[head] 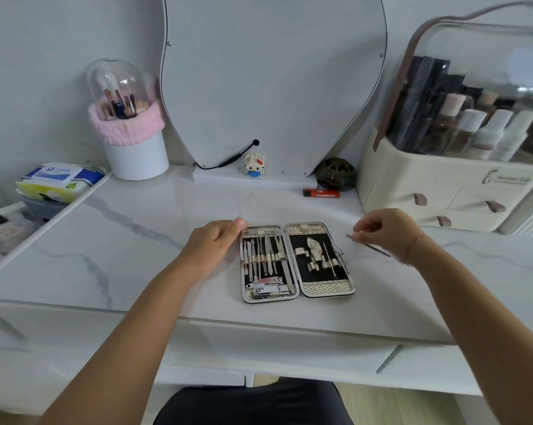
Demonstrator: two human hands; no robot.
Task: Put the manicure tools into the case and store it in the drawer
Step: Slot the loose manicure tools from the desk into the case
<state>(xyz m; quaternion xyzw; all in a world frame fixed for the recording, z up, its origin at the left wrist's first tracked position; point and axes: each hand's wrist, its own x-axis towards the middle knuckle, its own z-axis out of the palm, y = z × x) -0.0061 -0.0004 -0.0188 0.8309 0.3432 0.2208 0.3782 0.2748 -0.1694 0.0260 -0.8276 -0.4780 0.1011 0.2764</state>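
Case [326, 288] lay open flat on bench [136, 240], centre front, both halves face up. L half was packed w/ slim tools in loops, clippers [268, 286] at its near end. R half held a nipper [314, 251] & one fine probe. A loop [300, 251] beside the nipper was vacant, prob. a slot for what was outstanding.

Left hand [211, 242]: grip closed on nothing. Fingers lay along case's L edge, thumb at far-L corner. Judged purpose: pin case so it wouldn't skate on the smooth marble-look top while a tool is pushed under elastic.

Right hand [384, 231]: grip pinched a thin metal tool [377, 250] betw. thumb & fingertips, tip aimed toward case, rear end trailing under wrist. Held low & near-level, approx. lined up for sliding in sideways.

Rel. pos.: case just L of R grip, not touching. Tool tip was near case's R rim, w/ a clear gap between. L grip was touching case.

Drawer front [289, 348] under bench edge looked shut; storing step not yet begun.
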